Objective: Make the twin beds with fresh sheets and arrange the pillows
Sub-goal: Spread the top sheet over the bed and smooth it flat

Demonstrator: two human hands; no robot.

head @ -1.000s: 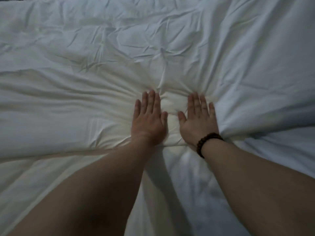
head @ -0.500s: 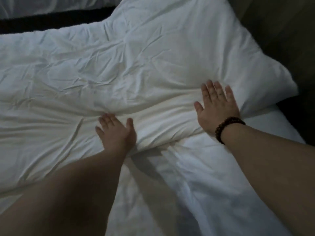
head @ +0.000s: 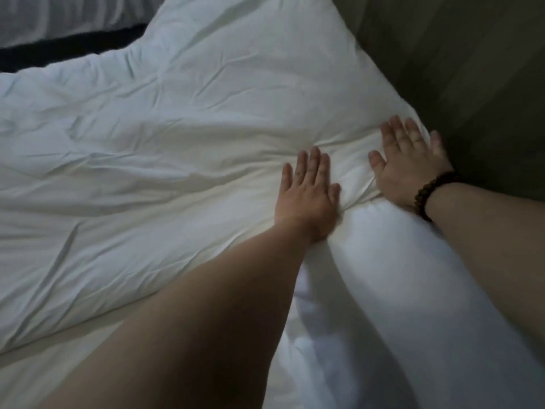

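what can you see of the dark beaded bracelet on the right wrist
The dark beaded bracelet is one strand of small round beads, dark brown to black, perhaps wood. It sits snug round the wrist behind the right hand, which presses flat on the crumpled white duvet. Only its upper arc shows; the wrist hides the rest. Whether it touches the fabric cannot be told.

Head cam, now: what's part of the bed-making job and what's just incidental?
Job: white duvet; left hand and right hand, both pressing flat on it; white sheet beneath; second bed, top left.
Incidental: beaded bracelet on right wrist; dark panel at right.
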